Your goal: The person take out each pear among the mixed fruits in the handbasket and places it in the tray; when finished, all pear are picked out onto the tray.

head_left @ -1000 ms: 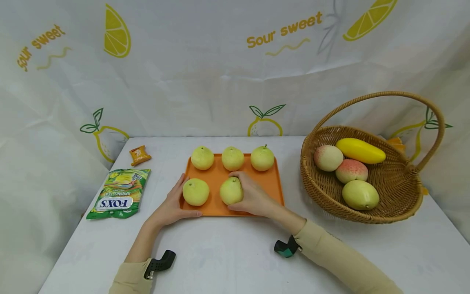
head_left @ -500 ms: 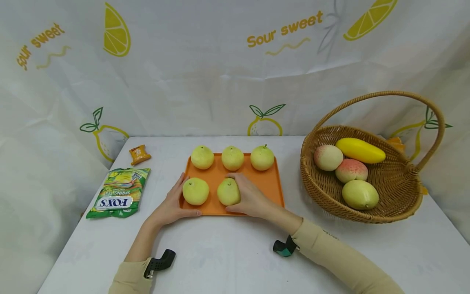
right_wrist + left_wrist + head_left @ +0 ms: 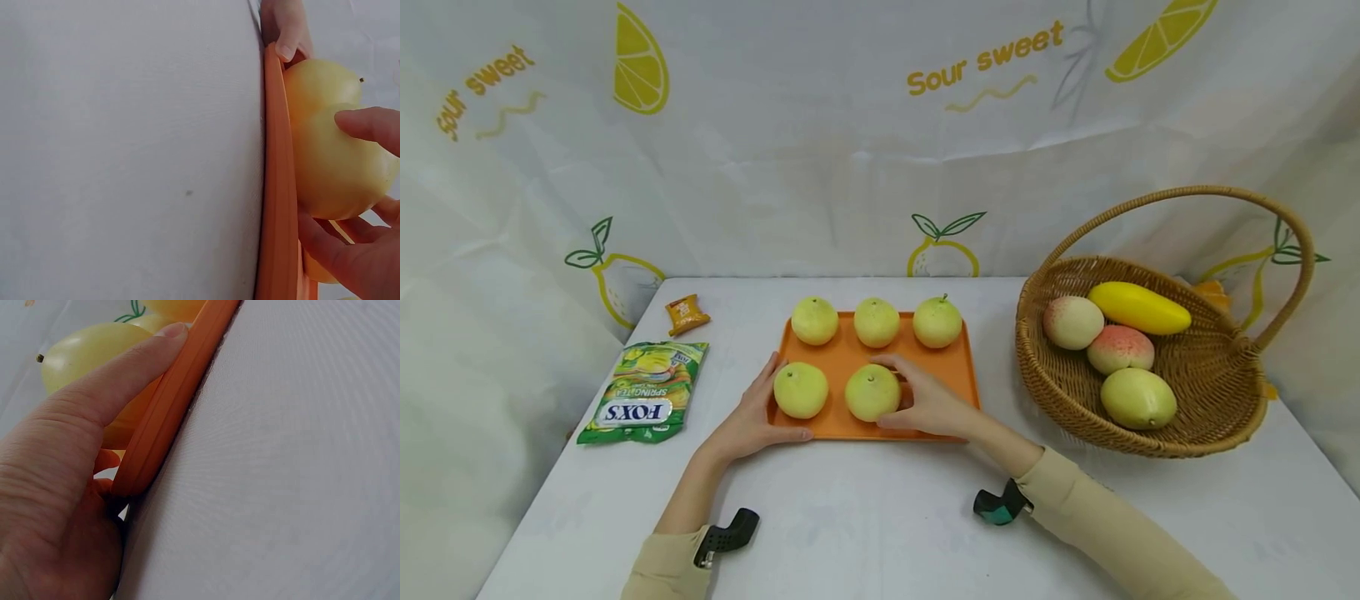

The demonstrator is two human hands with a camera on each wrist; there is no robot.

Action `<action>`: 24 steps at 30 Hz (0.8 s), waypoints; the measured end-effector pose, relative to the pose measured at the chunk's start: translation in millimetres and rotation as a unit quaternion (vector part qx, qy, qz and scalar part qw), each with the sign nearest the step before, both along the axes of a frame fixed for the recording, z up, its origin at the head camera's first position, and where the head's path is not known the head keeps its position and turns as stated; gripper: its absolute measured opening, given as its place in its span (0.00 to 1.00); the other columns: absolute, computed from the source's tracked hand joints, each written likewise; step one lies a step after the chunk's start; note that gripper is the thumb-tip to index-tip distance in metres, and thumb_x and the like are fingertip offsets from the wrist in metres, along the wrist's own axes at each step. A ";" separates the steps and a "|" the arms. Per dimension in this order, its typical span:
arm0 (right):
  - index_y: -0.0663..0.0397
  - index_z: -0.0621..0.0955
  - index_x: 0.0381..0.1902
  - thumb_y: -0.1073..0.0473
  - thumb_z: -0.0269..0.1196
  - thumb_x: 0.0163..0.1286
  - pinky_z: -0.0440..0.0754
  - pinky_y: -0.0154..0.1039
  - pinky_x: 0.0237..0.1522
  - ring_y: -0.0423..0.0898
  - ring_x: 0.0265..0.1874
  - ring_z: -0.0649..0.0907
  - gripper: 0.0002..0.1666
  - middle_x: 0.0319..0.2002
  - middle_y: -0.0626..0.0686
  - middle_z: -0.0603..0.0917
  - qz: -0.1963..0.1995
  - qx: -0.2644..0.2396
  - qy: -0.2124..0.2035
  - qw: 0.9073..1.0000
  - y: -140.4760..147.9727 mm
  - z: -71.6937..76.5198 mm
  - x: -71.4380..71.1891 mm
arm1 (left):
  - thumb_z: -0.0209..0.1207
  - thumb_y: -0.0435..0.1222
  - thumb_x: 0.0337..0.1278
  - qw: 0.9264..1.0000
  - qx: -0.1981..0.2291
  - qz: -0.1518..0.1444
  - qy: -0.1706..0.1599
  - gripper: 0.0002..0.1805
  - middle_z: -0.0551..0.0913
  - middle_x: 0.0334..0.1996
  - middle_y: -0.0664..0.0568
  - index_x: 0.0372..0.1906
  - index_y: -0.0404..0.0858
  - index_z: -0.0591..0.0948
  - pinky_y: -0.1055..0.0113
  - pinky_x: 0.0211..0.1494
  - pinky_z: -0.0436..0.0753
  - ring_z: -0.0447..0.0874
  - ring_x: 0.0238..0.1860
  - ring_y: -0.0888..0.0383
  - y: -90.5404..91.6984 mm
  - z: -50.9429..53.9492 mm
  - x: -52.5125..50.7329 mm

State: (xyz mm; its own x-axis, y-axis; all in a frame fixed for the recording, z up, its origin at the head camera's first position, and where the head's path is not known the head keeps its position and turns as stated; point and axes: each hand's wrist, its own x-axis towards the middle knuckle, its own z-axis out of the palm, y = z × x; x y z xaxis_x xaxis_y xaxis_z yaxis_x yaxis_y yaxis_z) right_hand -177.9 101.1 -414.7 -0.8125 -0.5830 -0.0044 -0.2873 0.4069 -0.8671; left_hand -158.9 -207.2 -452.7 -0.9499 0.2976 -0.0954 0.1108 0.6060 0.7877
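Several round yellow-green pears sit in two rows on an orange tray (image 3: 842, 358). My left hand (image 3: 752, 425) holds the tray's near left corner, its thumb along the front rim in the left wrist view. Beside that hand is the near left pear (image 3: 801, 391). My right hand (image 3: 936, 406) is spread around the right side of the near middle pear (image 3: 872, 393), with a gap between palm and fruit. In the right wrist view the thumb (image 3: 369, 125) overlaps this pear's surface; whether it touches cannot be told.
A wicker basket (image 3: 1213, 383) with a tall handle stands at the right, holding fake fruit: two peaches, a long yellow fruit and a green-yellow one. A green FOX'S candy bag (image 3: 647, 392) and a small orange packet (image 3: 687, 315) lie left of the tray.
The near middle pear first shifted slightly left in the right hand's grip. Since then the right hand has loosened and drawn a little right. The left hand stays at the tray corner.
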 end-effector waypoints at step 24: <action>0.53 0.66 0.69 0.58 0.74 0.57 0.67 0.55 0.64 0.56 0.62 0.72 0.44 0.64 0.52 0.71 -0.026 -0.043 -0.040 0.998 0.4 -0.4 7.0 | 0.75 0.56 0.37 1.000 0.005 0.000 -0.002 0.68 0.33 0.78 0.55 0.79 0.44 0.44 0.33 0.69 0.44 0.33 0.76 0.43 1.1 0.7 -0.2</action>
State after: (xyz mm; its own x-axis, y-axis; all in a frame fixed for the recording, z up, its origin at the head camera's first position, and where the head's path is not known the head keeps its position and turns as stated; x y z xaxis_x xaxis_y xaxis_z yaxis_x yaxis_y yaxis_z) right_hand -170.9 101.5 -415.1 -0.8412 -0.5402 -0.0222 -0.1955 0.3423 -0.9190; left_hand -159.1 -206.2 -452.0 -0.9494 0.2993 -0.0955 0.1087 0.5982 0.7940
